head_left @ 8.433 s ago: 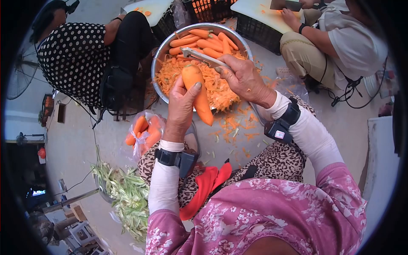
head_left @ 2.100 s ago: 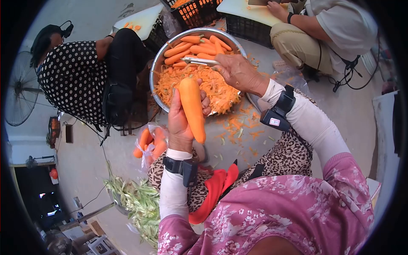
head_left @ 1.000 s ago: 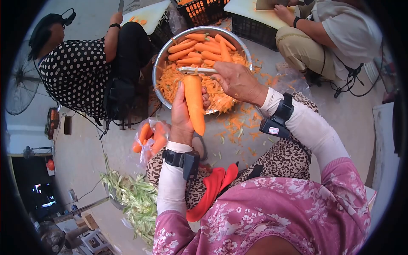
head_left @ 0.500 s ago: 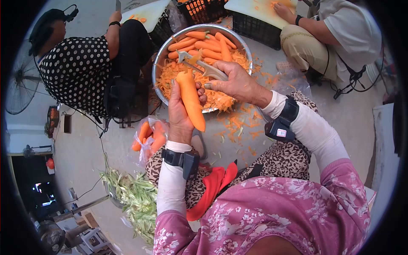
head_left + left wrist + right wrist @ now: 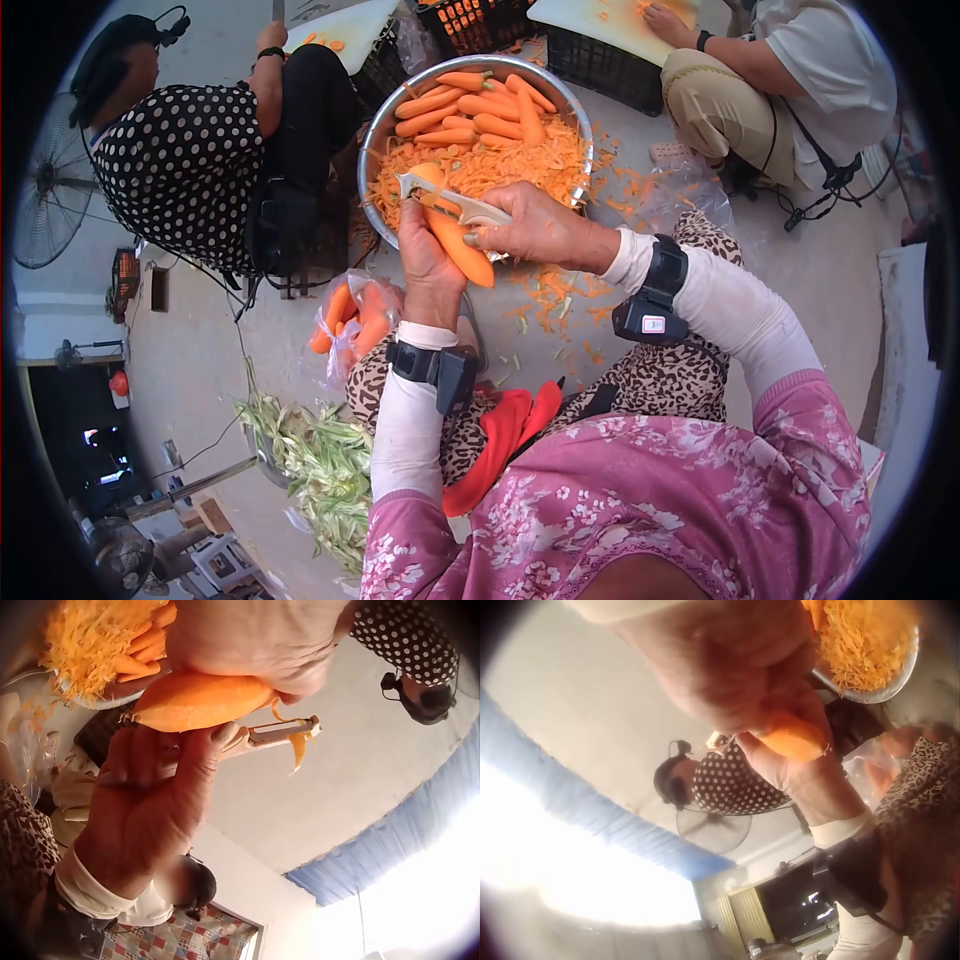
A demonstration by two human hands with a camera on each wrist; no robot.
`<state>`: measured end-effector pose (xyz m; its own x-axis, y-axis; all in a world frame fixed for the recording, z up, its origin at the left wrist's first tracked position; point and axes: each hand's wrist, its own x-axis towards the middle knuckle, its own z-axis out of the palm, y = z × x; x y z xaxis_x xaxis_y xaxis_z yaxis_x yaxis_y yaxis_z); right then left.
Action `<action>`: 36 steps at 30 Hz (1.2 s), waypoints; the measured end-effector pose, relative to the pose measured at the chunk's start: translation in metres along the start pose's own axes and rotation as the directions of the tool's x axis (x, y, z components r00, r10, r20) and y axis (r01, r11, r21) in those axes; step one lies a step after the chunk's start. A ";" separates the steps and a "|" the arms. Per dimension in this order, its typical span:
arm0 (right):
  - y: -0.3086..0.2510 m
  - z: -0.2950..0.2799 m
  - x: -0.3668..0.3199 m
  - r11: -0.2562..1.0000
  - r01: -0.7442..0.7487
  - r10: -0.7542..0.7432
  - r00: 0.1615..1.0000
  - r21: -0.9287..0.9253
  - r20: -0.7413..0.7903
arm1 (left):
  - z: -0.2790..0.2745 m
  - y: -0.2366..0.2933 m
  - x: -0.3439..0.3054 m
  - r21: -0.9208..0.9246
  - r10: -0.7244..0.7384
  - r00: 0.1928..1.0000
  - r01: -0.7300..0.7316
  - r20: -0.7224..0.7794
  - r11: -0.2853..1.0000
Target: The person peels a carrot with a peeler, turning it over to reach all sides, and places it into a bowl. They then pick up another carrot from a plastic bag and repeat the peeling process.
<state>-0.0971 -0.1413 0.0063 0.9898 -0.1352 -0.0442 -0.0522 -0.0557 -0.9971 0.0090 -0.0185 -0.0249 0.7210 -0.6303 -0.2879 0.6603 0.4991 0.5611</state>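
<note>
By bowl's [image 5: 380, 122] near rim: left hand [image 5: 430, 265] grips carrot [image 5: 199, 705], right hand [image 5: 540, 228] grips peeler [image 5: 470, 209], peel strip [image 5: 298, 754] hanging. Step: apparently peeling; next stroke likely needs carrot steady.

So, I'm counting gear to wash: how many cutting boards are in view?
2: one board beside the person in polka dots, the other board beside the person in white. Both are cropped in the head view; others may be hidden.

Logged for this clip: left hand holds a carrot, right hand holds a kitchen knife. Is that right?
Not quite: the right hand holds a peeler, not a kitchen knife, as the head view shows. The left hand does hold a carrot.
</note>
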 end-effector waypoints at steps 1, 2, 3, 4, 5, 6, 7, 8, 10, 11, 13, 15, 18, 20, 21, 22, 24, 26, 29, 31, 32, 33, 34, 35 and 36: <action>0.000 0.001 0.000 1.000 0.000 0.000 1.000 0.000 0.000 | -0.002 0.000 0.001 0.000 -0.005 1.000 0.005 0.017 1.000; 0.000 0.001 0.000 0.993 -0.017 0.014 0.999 0.113 0.030 | -0.003 0.000 0.002 -0.001 -0.010 0.999 0.010 0.033 1.000; -0.001 0.001 0.000 0.974 -0.038 0.024 0.998 0.224 0.062 | 0.005 0.000 0.000 -0.001 -0.010 0.999 0.010 0.033 1.000; -0.002 -0.001 0.001 0.974 -0.037 0.024 0.998 0.223 0.063 | 0.019 0.000 -0.005 -0.008 -0.006 1.000 0.006 -0.013 1.000; -0.005 -0.007 0.002 0.992 0.019 -0.023 0.999 0.125 0.029 | 0.026 0.000 -0.008 -0.016 -0.003 0.998 0.002 -0.060 1.000; -0.009 -0.013 0.003 0.997 0.072 -0.072 0.997 0.022 0.002 | 0.024 0.001 -0.007 -0.019 -0.001 0.998 0.000 -0.061 1.000; -0.019 -0.019 0.001 0.997 0.071 -0.071 0.997 0.021 0.006 | 0.019 0.003 -0.006 -0.014 -0.026 0.998 0.025 -0.055 1.000; -0.031 -0.026 -0.002 0.997 0.011 -0.013 1.000 0.082 0.027 | 0.014 0.004 -0.004 -0.010 -0.050 0.997 0.050 -0.050 0.999; -0.030 -0.040 0.002 0.988 -0.057 0.049 0.997 0.142 0.056 | 0.003 0.009 -0.001 0.025 -0.037 0.999 0.038 -0.035 0.999; -0.018 -0.050 0.011 0.991 -0.131 0.131 0.991 -0.022 0.018 | -0.001 0.010 -0.001 0.063 -0.029 0.999 0.030 -0.013 0.998; 0.009 -0.066 0.019 0.961 -0.204 0.199 0.979 -0.189 -0.046 | 0.000 0.012 -0.001 0.046 -0.015 0.999 0.017 -0.049 0.999; 0.026 -0.071 0.019 0.326 -0.189 -0.064 0.973 -0.926 -0.221 | 0.003 0.017 -0.002 0.028 0.012 0.994 -0.009 -0.108 1.000; 0.011 -0.077 0.013 0.869 -0.057 0.040 0.998 -0.491 -0.045 | 0.005 0.022 -0.005 0.037 0.012 0.997 -0.009 -0.076 0.999; 0.008 -0.075 0.009 0.924 -0.247 0.242 0.969 -0.291 -0.054 | 0.005 0.021 -0.006 0.037 0.011 0.996 -0.008 -0.093 0.999; 0.020 -0.076 0.012 0.770 -0.191 0.104 0.979 -0.609 -0.175 | 0.007 0.020 -0.005 0.042 0.015 0.995 -0.011 -0.102 0.999; 0.029 -0.076 0.015 0.505 -0.168 -0.068 0.970 -0.847 -0.233 | 0.009 0.021 -0.004 0.037 0.019 0.995 -0.015 -0.098 0.999; 0.031 -0.073 0.018 0.463 -0.142 -0.144 0.962 -0.875 -0.232 | 0.007 0.021 -0.006 0.038 0.026 0.994 -0.022 -0.107 0.999; 0.010 -0.061 0.017 0.755 -0.005 -0.232 0.933 -0.656 -0.274 | 0.005 0.021 -0.005 0.043 0.028 0.994 -0.023 -0.108 0.999; 0.001 -0.044 0.016 0.669 0.170 -0.561 0.754 -0.724 -0.341 | 0.008 0.018 -0.006 0.054 -0.024 0.993 0.031 -0.112 0.998; -0.002 -0.033 0.020 0.639 0.253 -0.644 0.692 -0.726 -0.326 | 0.011 0.014 -0.006 0.045 -0.061 0.990 0.067 -0.129 0.997; -0.002 -0.029 0.019 0.605 0.333 -0.716 0.625 -0.723 -0.311 | 0.011 0.012 -0.006 0.073 -0.058 0.993 0.066 -0.106 0.995; -0.004 -0.025 0.014 0.651 0.349 -0.661 0.698 -0.674 -0.276 | 0.011 0.010 -0.007 0.101 -0.057 0.995 0.066 -0.085 0.993; -0.001 -0.025 0.013 0.652 0.350 -0.660 0.699 -0.673 -0.276 | 0.010 0.010 -0.009 0.102 -0.056 0.995 0.065 -0.087 0.993; 0.005 -0.027 0.013 0.546 0.321 -0.603 0.792 -0.774 -0.097 | 0.011 0.010 -0.010 0.090 -0.056 0.995 0.064 -0.085 0.994; 0.007 -0.028 0.012 0.419 0.311 -0.499 0.864 -0.853 0.069 | 0.012 0.010 -0.010 0.080 -0.056 0.995 0.063 -0.082 0.995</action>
<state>-0.0891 -0.1714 0.0005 0.8901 -0.0204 0.4553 0.1729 -0.9092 -0.3788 0.0059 -0.0147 -0.0070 0.6976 -0.6066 -0.3814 0.6853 0.4095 0.6022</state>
